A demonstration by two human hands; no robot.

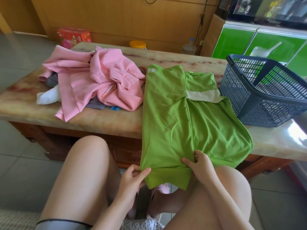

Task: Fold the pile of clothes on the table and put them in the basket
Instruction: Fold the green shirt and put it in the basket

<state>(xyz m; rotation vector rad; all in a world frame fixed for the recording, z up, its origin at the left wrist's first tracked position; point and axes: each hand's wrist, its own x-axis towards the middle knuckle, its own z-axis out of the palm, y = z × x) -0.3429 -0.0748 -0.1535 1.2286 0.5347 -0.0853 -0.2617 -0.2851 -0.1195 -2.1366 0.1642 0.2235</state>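
**Fig. 1.** The green shirt is shown partly folded on the table, its long axis running straight away from the person, collar end far and hem hanging over the near edge at the hands. The hem is held by 2 hands set apart: the left corner is pinched by the left hand, thumb on top, and a fold nearer the middle by the right hand. The basket stands at the shirt's right edge, nearer the right hand; the unfolded pile lies to the left.
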